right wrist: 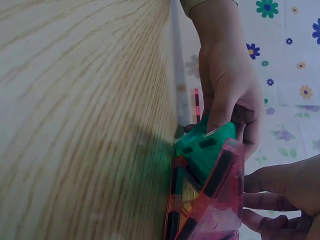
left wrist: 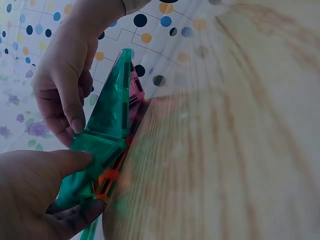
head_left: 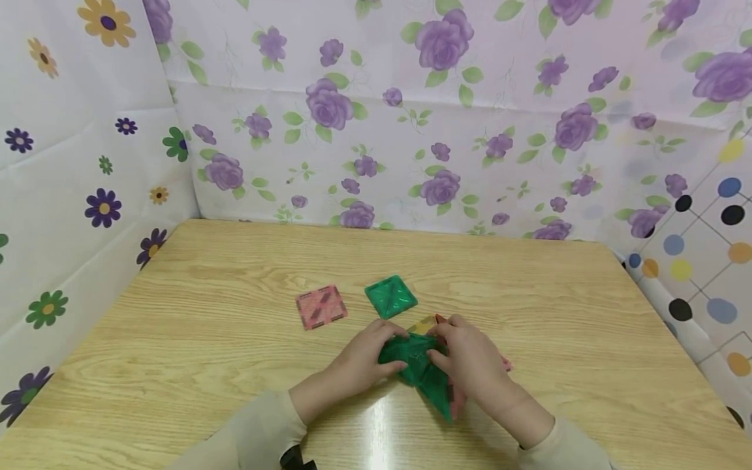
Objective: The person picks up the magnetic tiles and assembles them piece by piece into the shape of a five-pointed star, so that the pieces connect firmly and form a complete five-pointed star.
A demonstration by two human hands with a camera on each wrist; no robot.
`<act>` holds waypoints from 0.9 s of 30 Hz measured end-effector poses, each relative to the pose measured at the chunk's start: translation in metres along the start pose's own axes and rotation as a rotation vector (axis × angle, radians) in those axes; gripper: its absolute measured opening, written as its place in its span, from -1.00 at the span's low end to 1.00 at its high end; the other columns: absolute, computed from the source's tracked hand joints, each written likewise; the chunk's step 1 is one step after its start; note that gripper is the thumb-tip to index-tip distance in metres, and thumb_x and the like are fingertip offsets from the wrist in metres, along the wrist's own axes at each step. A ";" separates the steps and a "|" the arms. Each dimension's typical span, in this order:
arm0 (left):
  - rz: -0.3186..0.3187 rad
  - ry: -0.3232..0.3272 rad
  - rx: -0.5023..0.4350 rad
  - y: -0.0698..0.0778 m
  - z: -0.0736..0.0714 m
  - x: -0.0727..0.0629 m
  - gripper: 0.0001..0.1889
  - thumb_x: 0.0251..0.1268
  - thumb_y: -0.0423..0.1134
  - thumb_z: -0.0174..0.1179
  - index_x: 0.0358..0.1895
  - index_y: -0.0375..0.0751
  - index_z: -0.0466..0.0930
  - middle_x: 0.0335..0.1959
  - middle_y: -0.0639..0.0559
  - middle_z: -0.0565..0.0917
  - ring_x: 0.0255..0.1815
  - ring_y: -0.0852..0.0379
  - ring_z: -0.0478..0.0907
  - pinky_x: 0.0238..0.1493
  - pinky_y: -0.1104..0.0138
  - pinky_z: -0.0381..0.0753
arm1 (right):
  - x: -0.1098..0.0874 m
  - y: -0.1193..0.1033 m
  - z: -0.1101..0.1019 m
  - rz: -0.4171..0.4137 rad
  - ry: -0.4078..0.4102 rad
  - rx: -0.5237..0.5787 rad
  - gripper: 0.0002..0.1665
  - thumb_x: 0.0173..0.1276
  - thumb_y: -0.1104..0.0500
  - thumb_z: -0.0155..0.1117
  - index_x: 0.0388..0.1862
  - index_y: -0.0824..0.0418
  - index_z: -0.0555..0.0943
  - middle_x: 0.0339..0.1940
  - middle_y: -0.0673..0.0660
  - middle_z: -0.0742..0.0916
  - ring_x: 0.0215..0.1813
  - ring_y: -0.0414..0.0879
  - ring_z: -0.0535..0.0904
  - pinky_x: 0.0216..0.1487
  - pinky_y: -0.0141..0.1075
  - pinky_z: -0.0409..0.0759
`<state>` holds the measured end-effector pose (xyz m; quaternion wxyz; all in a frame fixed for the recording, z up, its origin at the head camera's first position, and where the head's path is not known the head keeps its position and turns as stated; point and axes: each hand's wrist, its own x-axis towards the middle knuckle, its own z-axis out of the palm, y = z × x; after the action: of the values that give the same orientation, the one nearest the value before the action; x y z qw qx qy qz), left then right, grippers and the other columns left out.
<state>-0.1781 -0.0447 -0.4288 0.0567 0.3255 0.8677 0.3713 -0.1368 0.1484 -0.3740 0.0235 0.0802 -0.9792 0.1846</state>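
A cluster of joined translucent magnetic tiles stands on the table in the head view. Its green magnetic tiles (head_left: 418,359) face me, with a pink tile (right wrist: 220,200) slanting up on the right side and an orange tile (head_left: 422,325) behind. My left hand (head_left: 367,356) pinches the green tiles at their left, thumb (left wrist: 75,161) on the outer face and fingers beneath. My right hand (head_left: 470,359) holds the upper edge of the green tiles between thumb and fingers. The cluster's inside is partly hidden.
Beyond the hands, a loose pink square tile (head_left: 322,307) and a loose green square tile (head_left: 391,297) lie flat on the wooden table (head_left: 235,281). Flowered cloth (head_left: 376,156) hangs along the back, with patterned cloth at both sides.
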 end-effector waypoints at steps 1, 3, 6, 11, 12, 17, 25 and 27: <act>0.003 0.005 0.012 0.000 0.000 0.000 -0.57 0.23 -0.18 0.30 0.16 -0.13 0.46 0.17 -0.07 0.51 0.24 -0.02 0.47 0.27 0.07 0.47 | -0.001 0.001 0.000 -0.002 0.004 -0.008 -0.72 0.14 0.14 0.47 -0.15 0.14 0.70 -0.35 0.05 0.60 -0.44 -0.17 0.51 -0.44 -0.31 0.56; 0.005 0.015 0.033 0.000 0.000 -0.001 -0.55 0.23 -0.15 0.31 0.17 -0.11 0.46 0.17 -0.04 0.52 0.26 -0.01 0.45 0.29 0.08 0.46 | -0.001 0.002 -0.001 0.003 0.011 -0.007 -0.72 0.15 0.13 0.45 -0.14 0.13 0.70 -0.32 0.06 0.59 -0.45 -0.19 0.49 -0.46 -0.33 0.54; 0.011 0.025 0.048 0.001 -0.002 -0.002 -0.52 0.22 -0.09 0.31 0.19 -0.08 0.46 0.18 -0.01 0.53 0.27 0.02 0.43 0.28 0.09 0.47 | -0.002 0.004 -0.003 0.006 0.028 0.011 -0.69 0.17 0.13 0.44 -0.08 0.12 0.69 -0.26 0.08 0.62 -0.49 -0.23 0.43 -0.51 -0.40 0.47; 0.002 0.041 0.039 0.001 -0.007 -0.003 -0.47 0.22 0.02 0.28 0.24 -0.03 0.44 0.19 0.03 0.52 0.24 0.07 0.43 0.23 0.11 0.50 | -0.001 0.007 -0.012 -0.020 0.073 0.029 -0.67 0.19 0.16 0.41 -0.04 0.13 0.68 -0.21 0.11 0.64 -0.48 -0.21 0.44 -0.46 -0.33 0.52; 0.001 0.044 0.033 0.001 -0.008 -0.003 -0.46 0.22 0.03 0.28 0.24 -0.03 0.43 0.18 0.03 0.52 0.22 0.07 0.44 0.21 0.12 0.51 | -0.001 0.008 -0.013 -0.026 0.075 0.032 -0.67 0.19 0.16 0.41 -0.04 0.14 0.68 -0.22 0.11 0.64 -0.47 -0.20 0.45 -0.43 -0.30 0.54; 0.031 0.081 0.061 0.000 -0.020 -0.003 -0.47 0.20 -0.01 0.31 0.22 -0.07 0.46 0.17 0.00 0.52 0.12 0.05 0.50 0.07 0.17 0.59 | 0.004 0.011 -0.019 -0.035 0.040 0.063 -0.68 0.20 0.14 0.39 -0.04 0.13 0.68 -0.23 0.08 0.65 -0.46 -0.19 0.43 -0.43 -0.33 0.48; -0.002 0.219 0.093 -0.011 -0.047 0.005 -0.51 0.13 -0.15 0.38 0.15 -0.11 0.52 0.16 -0.04 0.55 0.22 -0.07 0.45 0.19 0.04 0.52 | 0.025 0.021 -0.034 -0.113 -0.057 0.159 -0.71 0.29 0.15 0.33 -0.02 0.17 0.66 -0.22 0.10 0.72 -0.45 -0.26 0.46 -0.47 -0.41 0.44; -0.026 0.239 0.113 -0.017 -0.052 0.011 -0.50 0.12 -0.14 0.39 0.16 -0.11 0.52 0.18 -0.05 0.54 0.26 -0.06 0.41 0.23 0.03 0.49 | 0.036 0.023 -0.038 -0.138 -0.071 0.168 -0.70 0.31 0.14 0.30 0.01 0.18 0.64 -0.19 0.11 0.73 -0.44 -0.24 0.49 -0.46 -0.39 0.47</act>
<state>-0.2132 -0.0784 -0.4019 -0.0606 0.2702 0.8920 0.3572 -0.1752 0.1784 -0.3441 -0.0052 0.1558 -0.9527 0.2609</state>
